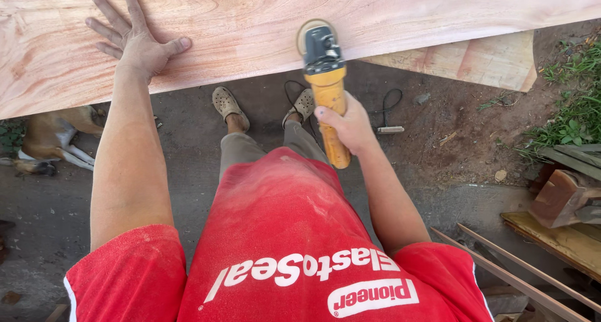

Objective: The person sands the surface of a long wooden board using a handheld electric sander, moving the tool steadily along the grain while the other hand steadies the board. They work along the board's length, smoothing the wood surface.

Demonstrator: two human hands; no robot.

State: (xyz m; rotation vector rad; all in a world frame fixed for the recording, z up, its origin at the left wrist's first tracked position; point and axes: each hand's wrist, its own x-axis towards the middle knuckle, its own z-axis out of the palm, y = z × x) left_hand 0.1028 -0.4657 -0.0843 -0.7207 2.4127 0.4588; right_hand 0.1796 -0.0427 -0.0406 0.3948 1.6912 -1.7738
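Left hand (134, 37) flat on the wood slab (400, 12), fingers spread, palm down near the slab's near edge, not gripping anything. Right hand (350, 126) closed round the yellow body of an angle grinder (325, 84); thumb on top, the other fingers wrapped under and out of sight. Grinder points away from the person; black head and round sanding disc (307, 35) sit on the slab right at its near edge. Disc looks flat on the surface, can't tell for sure.

Slab: broad, pale pink-brown, visible grain, fills the top of the view and runs past both sides. A second, smaller plank (482, 62) lies under it to the right, partly covered.

Below the slab: dirt ground (438, 146), the person's two feet in grey perforated clogs (228, 104), a black cable (391, 103) looped on the ground just right of the feet. Red shirt (275, 234) dusted with fine sawdust. Dog (50, 137), tan and white, lying on the ground at left, partly under the slab edge.

Right edge: grass (573, 118), a reddish wood block (560, 200), stacked planks and thin wood strips (519, 272).

No containers in view, so no contents to report
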